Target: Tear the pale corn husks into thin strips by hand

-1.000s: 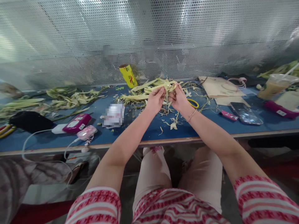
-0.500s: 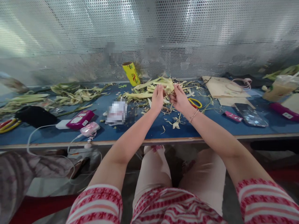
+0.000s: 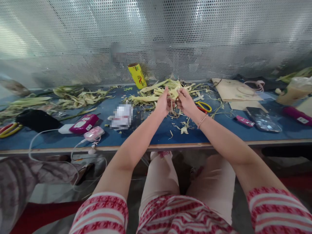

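My left hand and my right hand meet above the blue table, both pinched on a small bundle of pale yellow leaf strips. Thin strips hang down between the two hands. Behind them lies a heap of long green-yellow leaves. Yellow-handled scissors lie just right of my right hand. Small trimmed scraps are scattered under my wrists.
A yellow tube stands at the perforated metal wall. More leaves lie to the left. A pink power bank, a pink gadget with white cables, a phone, cardboard and a drink cup lie around.
Both hands stayed joined on the strips and shifted slightly; the fingers have reworked their grip on the bundle. The camera view drifted a little to the left.
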Demonstrator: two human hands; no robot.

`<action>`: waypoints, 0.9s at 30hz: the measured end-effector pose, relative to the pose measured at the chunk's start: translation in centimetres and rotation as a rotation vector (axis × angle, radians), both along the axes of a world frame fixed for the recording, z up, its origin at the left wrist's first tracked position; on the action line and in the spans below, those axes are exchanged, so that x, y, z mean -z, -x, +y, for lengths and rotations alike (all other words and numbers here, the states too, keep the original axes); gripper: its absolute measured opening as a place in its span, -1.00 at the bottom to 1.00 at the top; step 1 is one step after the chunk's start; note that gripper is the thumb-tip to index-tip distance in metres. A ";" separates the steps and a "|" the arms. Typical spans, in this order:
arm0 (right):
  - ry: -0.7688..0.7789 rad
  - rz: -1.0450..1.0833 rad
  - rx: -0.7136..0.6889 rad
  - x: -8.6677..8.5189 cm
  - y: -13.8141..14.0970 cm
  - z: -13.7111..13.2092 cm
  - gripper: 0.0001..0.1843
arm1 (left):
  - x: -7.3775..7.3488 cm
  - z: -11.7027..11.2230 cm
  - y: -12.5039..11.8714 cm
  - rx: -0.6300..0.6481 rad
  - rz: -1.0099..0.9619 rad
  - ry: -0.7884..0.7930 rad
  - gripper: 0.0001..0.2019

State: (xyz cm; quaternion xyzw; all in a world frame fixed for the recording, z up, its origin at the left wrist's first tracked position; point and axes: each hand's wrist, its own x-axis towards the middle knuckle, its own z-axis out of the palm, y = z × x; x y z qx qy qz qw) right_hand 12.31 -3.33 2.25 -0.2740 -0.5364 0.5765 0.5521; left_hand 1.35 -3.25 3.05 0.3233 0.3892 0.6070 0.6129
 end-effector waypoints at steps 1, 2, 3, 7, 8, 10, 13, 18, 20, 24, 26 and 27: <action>-0.006 -0.010 0.006 0.0 0.0 0.0 -0.56 | 0.0 0.0 0.1 0.013 0.001 0.024 -0.48; -0.011 -0.020 0.011 0.1 0.0 0.0 -0.55 | 0.0 0.1 0.1 0.025 0.000 0.045 -0.47; -0.015 -0.029 0.016 0.1 0.1 0.0 -0.54 | 0.1 0.2 0.2 0.038 -0.003 0.062 -0.47; -0.029 -0.053 0.041 0.3 0.2 0.3 -0.53 | 0.2 0.5 0.7 0.086 -0.018 0.088 -0.52; -0.035 -0.060 0.050 0.4 0.2 0.3 -0.53 | 0.2 0.5 0.7 0.092 -0.009 0.090 -0.55; -0.054 -0.081 0.068 0.6 0.3 0.5 -0.55 | 0.0 0.5 0.7 0.096 0.039 0.099 -0.62; -0.079 -0.111 0.083 0.8 0.2 0.8 -0.56 | -0.2 0.2 0.5 0.083 0.117 0.101 -0.72; -0.063 -0.090 0.085 0.7 0.2 0.9 -0.50 | -0.3 -0.1 -0.1 -0.083 0.149 -0.005 -0.78; -0.050 -0.081 0.071 0.6 0.2 0.8 -0.49 | -0.1 0.0 -0.1 -0.169 0.142 -0.063 -0.76; -0.044 -0.076 0.053 0.4 0.2 0.6 -0.48 | 0.0 0.2 0.3 -0.292 0.111 -0.171 -0.72; -0.041 -0.068 0.053 0.3 0.2 0.4 -0.49 | -0.1 0.3 0.8 -0.304 0.076 -0.191 -0.68; -0.041 -0.064 0.056 0.2 0.2 0.3 -0.49 | -0.1 0.3 1.0 -0.304 0.056 -0.197 -0.65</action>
